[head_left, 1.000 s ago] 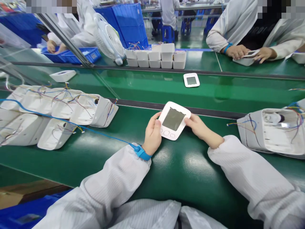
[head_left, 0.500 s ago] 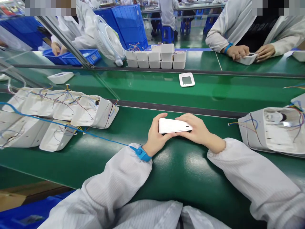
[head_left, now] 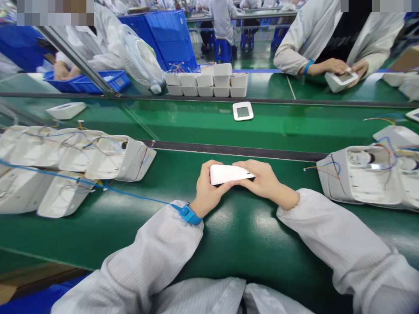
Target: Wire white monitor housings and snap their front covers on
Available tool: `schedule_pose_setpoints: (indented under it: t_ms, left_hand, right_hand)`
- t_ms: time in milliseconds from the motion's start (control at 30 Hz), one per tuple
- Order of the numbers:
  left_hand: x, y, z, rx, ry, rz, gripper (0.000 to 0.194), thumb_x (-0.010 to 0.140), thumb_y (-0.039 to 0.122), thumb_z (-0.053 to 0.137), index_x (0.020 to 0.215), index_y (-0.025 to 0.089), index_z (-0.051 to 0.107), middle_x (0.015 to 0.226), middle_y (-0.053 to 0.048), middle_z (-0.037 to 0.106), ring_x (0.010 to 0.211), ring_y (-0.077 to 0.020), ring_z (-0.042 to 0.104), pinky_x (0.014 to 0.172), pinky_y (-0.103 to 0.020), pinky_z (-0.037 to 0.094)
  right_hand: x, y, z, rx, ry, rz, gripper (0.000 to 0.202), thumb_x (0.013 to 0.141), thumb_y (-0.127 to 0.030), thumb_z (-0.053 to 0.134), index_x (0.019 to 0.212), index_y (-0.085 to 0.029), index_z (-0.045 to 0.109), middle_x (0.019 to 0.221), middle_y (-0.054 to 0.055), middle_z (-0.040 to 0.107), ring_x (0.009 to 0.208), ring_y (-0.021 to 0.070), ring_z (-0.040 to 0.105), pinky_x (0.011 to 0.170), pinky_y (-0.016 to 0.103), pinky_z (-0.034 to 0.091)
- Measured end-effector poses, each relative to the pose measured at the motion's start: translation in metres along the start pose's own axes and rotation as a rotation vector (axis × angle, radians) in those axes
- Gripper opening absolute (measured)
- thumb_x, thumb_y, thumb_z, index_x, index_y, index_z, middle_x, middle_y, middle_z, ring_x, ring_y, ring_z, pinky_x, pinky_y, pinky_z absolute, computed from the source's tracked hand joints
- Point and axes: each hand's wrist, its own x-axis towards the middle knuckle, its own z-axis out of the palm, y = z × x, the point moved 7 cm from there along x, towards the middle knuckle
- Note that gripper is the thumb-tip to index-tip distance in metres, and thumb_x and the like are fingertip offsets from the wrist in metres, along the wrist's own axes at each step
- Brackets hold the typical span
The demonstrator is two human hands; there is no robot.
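Note:
Between my two hands is a white plastic device housing [head_left: 227,174], smooth and wedge-shaped, with a small dark port slot near its right end. My left hand [head_left: 208,192] grips its left end, thumb along the near edge and fingers curled over the far side. On the right end, my right hand [head_left: 262,176] is closed in the same way. A blue wrist strap [head_left: 190,215] with a blue cord circles my left wrist. The underside of the housing and some fingertips are hidden.
Open white housings with loose wires [head_left: 108,152] stand in rows at left, and similar housings [head_left: 369,174] at right. A white-framed screen unit [head_left: 243,111] lies on the green strip ahead. Beyond are stacked white shells [head_left: 206,83], a fan [head_left: 140,56] and a co-worker's hands [head_left: 343,69] holding a white unit.
The view has turned slightly right, so most things sit further left. My hands keep their grip on the housing. The co-worker's unit opposite is tilted up, showing its screen side.

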Motion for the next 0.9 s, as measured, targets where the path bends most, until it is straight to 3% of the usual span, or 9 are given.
schedule_pose_setpoints:
  t_ms: [100, 167, 267, 367, 433, 533, 633, 700, 900]
  left_hand:
    - [0.0, -0.005, 0.003, -0.018, -0.004, 0.011, 0.057, 0.075, 0.048, 0.075, 0.12, 0.023, 0.05, 0.116, -0.007, 0.059, 0.107, -0.0236, 0.06, 0.089, -0.036, 0.05]
    - [-0.001, -0.009, 0.006, -0.019, -0.005, 0.024, 0.071, 0.076, 0.045, 0.075, 0.136, 0.025, 0.042, 0.131, -0.01, 0.054, 0.121, -0.0268, 0.056, 0.101, -0.041, 0.047]
    - [-0.002, -0.011, 0.011, -0.017, -0.022, 0.081, 0.085, 0.078, 0.039, 0.075, 0.148, 0.027, 0.028, 0.149, -0.013, 0.039, 0.138, -0.0298, 0.042, 0.112, -0.046, 0.039]
    - [-0.004, -0.012, 0.019, 0.029, -0.124, 0.077, 0.076, 0.083, 0.037, 0.07, 0.147, 0.029, 0.031, 0.15, -0.012, 0.039, 0.138, -0.0294, 0.043, 0.11, -0.048, 0.043]
    - [-0.004, -0.011, 0.023, 0.062, -0.192, 0.065, 0.064, 0.086, 0.037, 0.066, 0.143, 0.03, 0.037, 0.147, -0.011, 0.043, 0.134, -0.0284, 0.047, 0.105, -0.048, 0.047]
    - [-0.004, -0.009, 0.026, 0.094, -0.252, 0.071, 0.05, 0.089, 0.037, 0.062, 0.135, 0.029, 0.047, 0.142, -0.01, 0.049, 0.13, -0.0271, 0.05, 0.101, -0.046, 0.051]
    - [-0.003, -0.006, 0.029, 0.138, -0.293, 0.098, 0.038, 0.09, 0.036, 0.059, 0.126, 0.026, 0.055, 0.137, -0.009, 0.054, 0.127, -0.026, 0.053, 0.103, -0.047, 0.049]
    - [-0.005, -0.003, 0.03, 0.164, -0.316, 0.138, 0.031, 0.09, 0.034, 0.058, 0.12, 0.025, 0.059, 0.131, -0.008, 0.059, 0.123, -0.025, 0.057, 0.105, -0.046, 0.048]
    - [-0.009, 0.009, 0.039, 0.194, -0.409, 0.316, 0.023, 0.091, 0.028, 0.058, 0.112, 0.022, 0.064, 0.124, -0.01, 0.064, 0.121, -0.0235, 0.058, 0.105, -0.044, 0.048]
  right_hand:
    - [0.002, 0.001, -0.001, -0.058, -0.046, -0.038, 0.044, 0.09, -0.051, 0.061, 0.123, -0.021, 0.063, 0.112, 0.007, 0.073, 0.101, 0.0216, 0.069, 0.086, 0.032, 0.051]
    - [0.004, 0.007, -0.004, -0.105, -0.07, -0.02, 0.049, 0.088, -0.054, 0.062, 0.126, -0.022, 0.061, 0.117, 0.007, 0.072, 0.106, 0.0223, 0.067, 0.088, 0.031, 0.05]
    - [0.006, 0.035, -0.015, -0.178, -0.032, 0.185, 0.046, 0.088, -0.055, 0.062, 0.119, -0.021, 0.063, 0.109, 0.008, 0.073, 0.097, 0.0233, 0.069, 0.083, 0.031, 0.05]
    - [0.0, 0.081, -0.032, -0.106, 0.154, 0.531, 0.038, 0.093, -0.053, 0.053, 0.096, -0.019, 0.067, 0.086, 0.006, 0.073, 0.08, 0.0219, 0.069, 0.072, 0.031, 0.05]
    - [-0.006, 0.111, -0.039, 0.043, 0.307, 0.693, 0.044, 0.095, -0.055, 0.046, 0.083, -0.018, 0.065, 0.079, 0.007, 0.071, 0.073, 0.0201, 0.068, 0.067, 0.03, 0.05]
    - [-0.011, 0.145, -0.046, 0.201, 0.475, 0.789, 0.048, 0.1, -0.049, 0.033, 0.093, -0.015, 0.066, 0.084, 0.01, 0.071, 0.068, 0.0181, 0.069, 0.06, 0.03, 0.053]
    - [-0.014, 0.157, -0.055, 0.225, 0.597, 0.765, 0.033, 0.096, -0.032, 0.042, 0.12, -0.015, 0.06, 0.121, 0.014, 0.065, 0.092, 0.0181, 0.071, 0.075, 0.03, 0.057]
    - [-0.011, 0.149, -0.056, 0.146, 0.563, 0.665, 0.034, 0.091, -0.023, 0.05, 0.123, -0.018, 0.06, 0.134, 0.013, 0.057, 0.107, 0.0188, 0.067, 0.089, 0.032, 0.055]
    - [-0.001, 0.105, -0.028, 0.023, 0.229, 0.369, 0.017, 0.085, -0.017, 0.057, 0.09, -0.022, 0.073, 0.098, 0.006, 0.073, 0.095, 0.0213, 0.068, 0.09, 0.039, 0.054]
